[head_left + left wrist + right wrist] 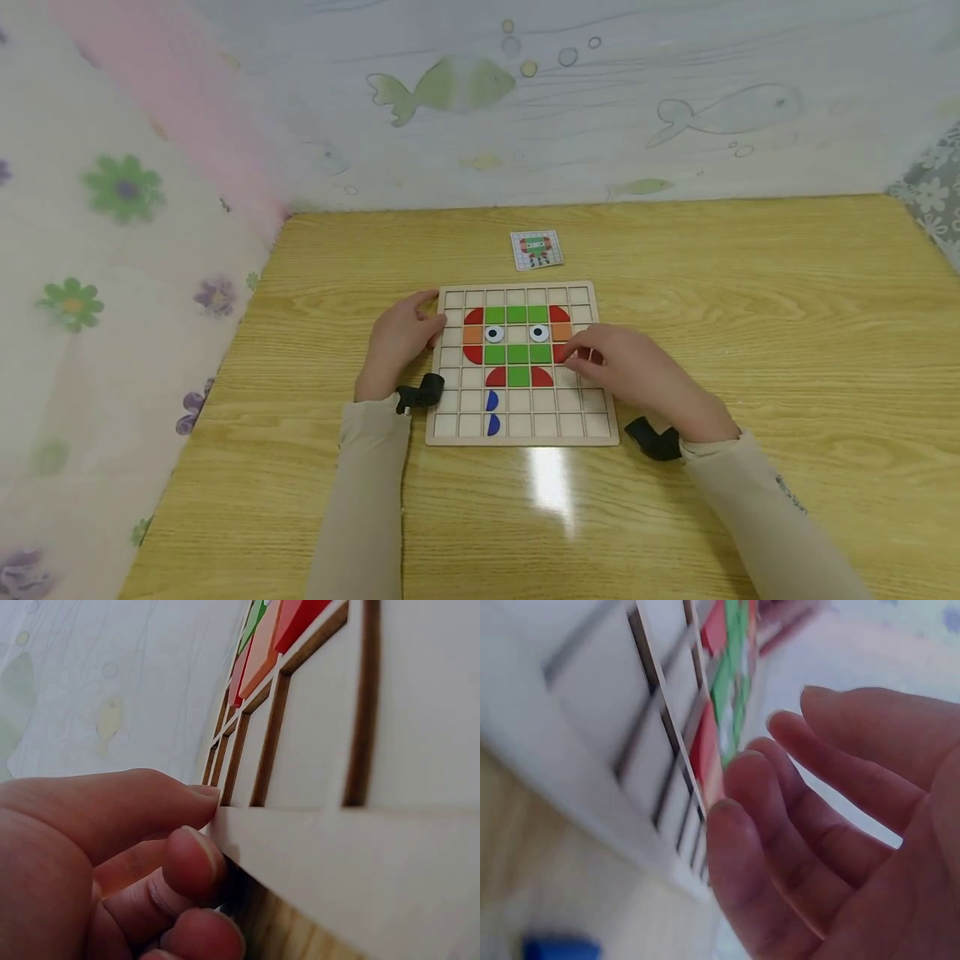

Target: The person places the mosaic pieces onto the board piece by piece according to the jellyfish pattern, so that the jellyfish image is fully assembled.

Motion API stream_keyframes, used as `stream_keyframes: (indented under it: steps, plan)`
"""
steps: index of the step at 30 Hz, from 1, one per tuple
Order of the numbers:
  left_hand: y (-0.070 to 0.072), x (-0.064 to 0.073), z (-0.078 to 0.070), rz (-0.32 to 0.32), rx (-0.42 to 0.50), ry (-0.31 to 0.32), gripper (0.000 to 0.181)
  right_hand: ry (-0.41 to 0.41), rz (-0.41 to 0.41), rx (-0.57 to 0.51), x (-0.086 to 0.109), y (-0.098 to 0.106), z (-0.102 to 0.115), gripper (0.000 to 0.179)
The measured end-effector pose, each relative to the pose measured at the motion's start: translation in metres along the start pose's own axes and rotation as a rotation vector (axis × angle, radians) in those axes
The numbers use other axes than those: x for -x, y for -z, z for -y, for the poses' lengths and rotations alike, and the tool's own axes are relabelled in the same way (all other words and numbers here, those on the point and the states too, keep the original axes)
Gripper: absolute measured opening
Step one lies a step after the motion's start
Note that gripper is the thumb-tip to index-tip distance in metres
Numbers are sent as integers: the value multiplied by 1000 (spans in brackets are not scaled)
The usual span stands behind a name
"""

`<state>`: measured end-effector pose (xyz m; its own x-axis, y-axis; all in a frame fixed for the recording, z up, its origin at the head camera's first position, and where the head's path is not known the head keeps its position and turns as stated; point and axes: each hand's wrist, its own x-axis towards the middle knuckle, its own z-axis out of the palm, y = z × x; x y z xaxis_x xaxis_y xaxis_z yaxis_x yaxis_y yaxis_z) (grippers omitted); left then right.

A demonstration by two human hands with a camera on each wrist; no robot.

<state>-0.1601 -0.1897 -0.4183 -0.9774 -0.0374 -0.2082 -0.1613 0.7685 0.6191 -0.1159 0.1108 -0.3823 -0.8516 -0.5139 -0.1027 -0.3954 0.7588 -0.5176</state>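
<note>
A wooden grid board (525,429) lies flat on the table. My left hand (397,337) holds its left edge near the far corner; in the left wrist view the fingertips (196,862) sit right at the pale frame. Over the right side hovers my right hand (633,367), fingers bent and apart with nothing between them, close to a red quarter-round piece (558,353). Green squares (517,354), red quarter-rounds, orange squares (472,335) and two round eye pieces (538,332) form a face. Below them are two blue half-round pieces (492,425).
Behind the board lies a small pattern card (537,250) printed with a similar face. Black wrist mounts (656,439) extend beside both hands. A painted wall (480,150) borders the table's far edge. Something blue and blurred (561,949) shows low in the right wrist view.
</note>
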Motion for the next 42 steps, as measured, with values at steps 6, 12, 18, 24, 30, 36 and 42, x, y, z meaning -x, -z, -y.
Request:
stream_keyframes:
  steps: [6,12,18,24,30,36,42]
  plan:
    - [-1,-1,1,-5,0,-4,49,-25,27,20,5,12,-25,17]
    - [-1,-1,-1,-6,-7,-8,49,-50,49,30,14,14,-44,19]
    - [1,-1,-1,-3,-2,-6,49,-79,82,8,25,24,-57,24]
    - [1,-1,0,-1,16,-3,49,-64,121,9,39,30,-73,32]
    - [-1,-1,0,-1,16,-12,49,-54,179,-8,50,35,-79,41]
    - [0,1,-1,0,16,-9,49,-5,190,-5,49,31,-74,36]
    - [1,1,-1,-6,13,-11,48,13,142,72,43,22,-67,30]
